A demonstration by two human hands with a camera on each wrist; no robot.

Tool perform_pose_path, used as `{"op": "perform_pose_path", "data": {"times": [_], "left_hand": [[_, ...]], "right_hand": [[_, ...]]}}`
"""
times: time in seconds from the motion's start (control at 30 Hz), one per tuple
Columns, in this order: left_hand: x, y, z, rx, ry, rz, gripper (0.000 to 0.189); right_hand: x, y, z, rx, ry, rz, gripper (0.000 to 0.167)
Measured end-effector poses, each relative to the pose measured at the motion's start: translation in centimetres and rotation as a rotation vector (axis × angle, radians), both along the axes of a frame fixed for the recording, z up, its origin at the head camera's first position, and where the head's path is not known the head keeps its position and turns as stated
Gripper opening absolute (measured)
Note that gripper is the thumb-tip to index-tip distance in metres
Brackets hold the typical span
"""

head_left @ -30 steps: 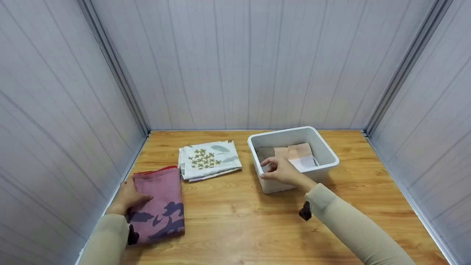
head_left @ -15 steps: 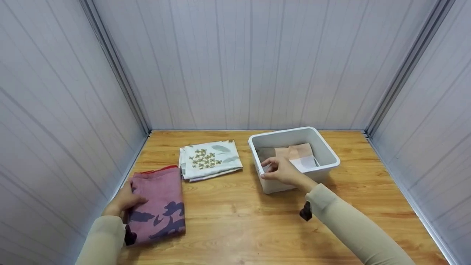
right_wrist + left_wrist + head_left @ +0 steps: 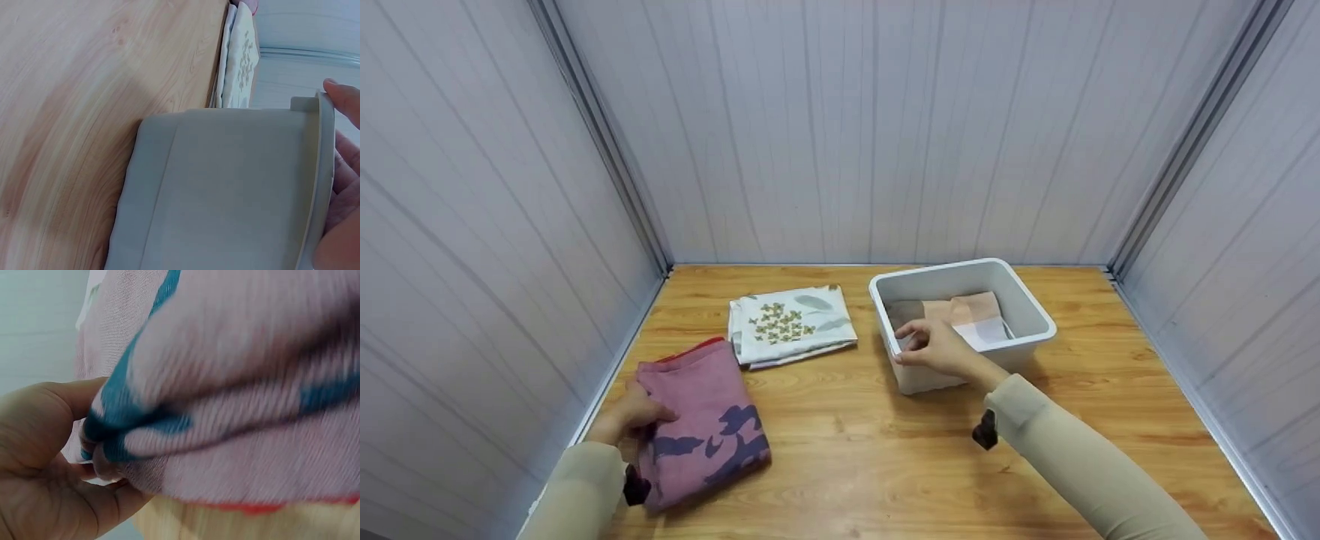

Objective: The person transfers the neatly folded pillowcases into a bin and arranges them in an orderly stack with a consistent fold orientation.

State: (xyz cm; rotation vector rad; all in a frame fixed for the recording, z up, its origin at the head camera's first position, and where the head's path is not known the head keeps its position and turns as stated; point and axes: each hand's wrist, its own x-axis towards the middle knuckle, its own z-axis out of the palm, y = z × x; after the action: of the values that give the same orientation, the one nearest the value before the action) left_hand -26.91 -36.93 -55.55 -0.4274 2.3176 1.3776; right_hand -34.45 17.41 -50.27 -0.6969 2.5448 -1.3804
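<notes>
1. Pinching the near-left edge of the pink cloth (image 3: pixel 701 409), your left hand (image 3: pixel 639 412) is closed down, thumb on top and fingers beneath, likely to keep the layers together.
2. Pink cloth: folded, red-edged, dark-patterned; at your left on the worktop (image 3: pixel 840 450), its far end just beside the white floral cloth (image 3: pixel 791 326). Whether they touch, you cannot tell.
3. White floral cloth: folded flat, between pink cloth and white tub (image 3: pixel 941 285); neither of your hands is on it.
4. Right hand (image 3: pixel 937 351): curled over the tub's near-left corner, rim between thumb and fingers, presumably to steady it.
5. White tub: upright, right of centre, mouth upward, so you can see the peach-and-white cloth (image 3: pixel 979 309) inside.
6. Left wrist view: gives you bunched inner folds at the thumb, concealed overhead.
7. Right wrist view: gives you the tub's outer wall and your grip on its rim; the contents, unseen there, show only from the head.
</notes>
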Motion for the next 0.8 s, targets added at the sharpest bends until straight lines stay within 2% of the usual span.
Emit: {"op": "perform_pose_path", "data": {"times": [0.07,0.2,0.3,0.37,0.47,0.53,0.63,0.7,0.8], "left_hand": [[0.1,0.4,-0.1,-0.057,-0.005,-0.040,0.119],[0.2,0.7,0.2,-0.131,0.030,-0.093,0.110],[0.3,0.5,0.8,-0.158,0.072,-0.076,0.093],[0.3,0.3,1.4,-0.172,0.123,-0.035,0.088],[0.0,-0.3,2.4,-0.224,0.181,-0.014,0.104],[-0.6,-0.7,2.6,-0.278,0.253,-0.051,0.114],[-1.6,-1.3,2.6,-0.381,0.344,-0.141,0.115],[-2.2,-1.4,2.4,-0.404,0.393,-0.186,0.110],[-3.1,-1.2,2.2,-0.425,0.411,-0.243,0.107]], "right_hand": [[0.1,0.0,0.1,0.007,0.003,-0.003,0.040],[0.4,-0.5,0.4,0.042,0.067,-0.028,0.039],[1.0,-1.3,0.6,0.069,0.218,-0.049,0.039],[1.5,-2.2,0.8,0.071,0.339,-0.056,0.038],[2.4,-3.8,1.0,0.035,0.500,-0.029,0.034],[3.2,-5.0,0.9,0.006,0.532,-0.002,0.033],[4.2,-6.8,0.2,-0.042,0.487,0.053,0.035],[4.8,-7.9,-0.5,-0.060,0.399,0.078,0.037],[5.4,-9.3,-1.7,-0.078,0.263,0.089,0.043]]}}
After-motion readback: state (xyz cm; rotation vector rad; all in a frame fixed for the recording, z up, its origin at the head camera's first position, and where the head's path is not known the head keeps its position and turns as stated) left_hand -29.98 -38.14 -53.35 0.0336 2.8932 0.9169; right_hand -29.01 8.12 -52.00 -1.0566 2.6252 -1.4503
